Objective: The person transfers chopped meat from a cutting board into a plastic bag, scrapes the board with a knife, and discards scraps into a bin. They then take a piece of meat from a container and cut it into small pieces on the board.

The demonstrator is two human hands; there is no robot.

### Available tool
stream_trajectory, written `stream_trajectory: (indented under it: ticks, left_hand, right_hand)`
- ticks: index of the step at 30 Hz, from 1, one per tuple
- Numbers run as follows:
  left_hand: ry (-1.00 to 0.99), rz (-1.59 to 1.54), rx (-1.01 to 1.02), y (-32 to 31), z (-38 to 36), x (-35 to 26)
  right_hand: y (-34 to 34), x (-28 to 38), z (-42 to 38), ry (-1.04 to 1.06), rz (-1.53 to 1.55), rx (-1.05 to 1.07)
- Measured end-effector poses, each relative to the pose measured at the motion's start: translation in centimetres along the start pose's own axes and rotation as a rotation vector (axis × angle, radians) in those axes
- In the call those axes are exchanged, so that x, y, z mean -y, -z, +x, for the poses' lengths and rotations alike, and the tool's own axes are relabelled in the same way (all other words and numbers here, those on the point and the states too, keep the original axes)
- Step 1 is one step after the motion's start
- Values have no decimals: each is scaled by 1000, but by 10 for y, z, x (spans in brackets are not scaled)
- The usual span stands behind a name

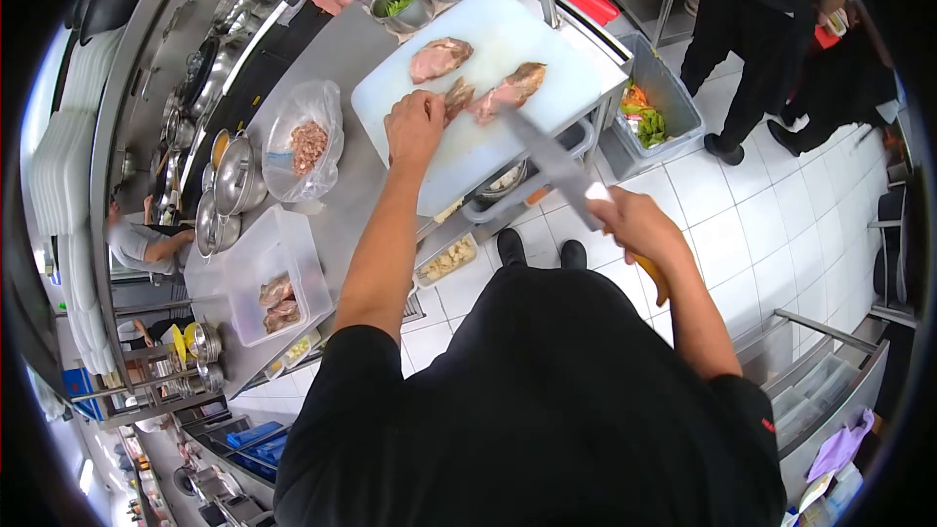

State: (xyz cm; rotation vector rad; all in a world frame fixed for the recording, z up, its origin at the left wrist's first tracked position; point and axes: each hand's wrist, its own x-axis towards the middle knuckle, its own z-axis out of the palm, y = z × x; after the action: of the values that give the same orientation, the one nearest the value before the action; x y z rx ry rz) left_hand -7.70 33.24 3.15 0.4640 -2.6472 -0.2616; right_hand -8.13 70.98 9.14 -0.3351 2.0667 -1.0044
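On the white cutting board (386, 88) lie pieces of pale raw meat with browner edges. My left hand (415, 127) is closed, its fingertips at a small piece of meat (458, 98). To the right of it, a larger piece of meat (509, 93) has the knife's front end at its near side. My right hand (636, 222) grips the yellow handle of a large kitchen knife (551, 158), which slants toward the board. A further meat slab (440, 60) rests near the board's far left.
Steel containers of chopped food (401, 5) stand behind the board. Left are a plastic bag of diced meat (309, 144) and a clear tub (264, 278) holding meat pieces. A grey bin (673, 102) with vegetable scraps sits at right; co-workers (752, 29) stand beyond it.
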Motion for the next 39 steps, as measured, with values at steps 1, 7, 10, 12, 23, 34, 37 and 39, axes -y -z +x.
stream_trajectory:
  ticks: [1, 7, 10, 12, 23, 34, 37, 39]
  left_hand:
    - [-6, 23, 9, 11, -1, -5]
    - [-277, -5, 78, -9, -3, -84]
    - [-277, -46, 99, -29, -1, -95]
    - [-277, -62, 57, -33, 5, -89]
    - [-236, 23, 289, 29, 80, 30]
    - [-24, -185, 234, 28, -18, 13]
    - [-109, -112, 220, 30, 5, -10]
    - [-204, -72, 209, 21, 34, -23]
  right_hand:
    - [6, -9, 0, -26, 56, -56]
    - [3, -25, 29, -78, 216, -101]
    - [-18, -7, 48, -17, 189, -67]
    - [-25, -1, 57, 51, 215, -90]
    - [-34, 97, 98, 130, 92, 64]
    - [-8, 18, 63, -14, 122, -99]
    - [4, 26, 83, 5, 77, -105]
    - [8, 22, 92, 32, 35, -95]
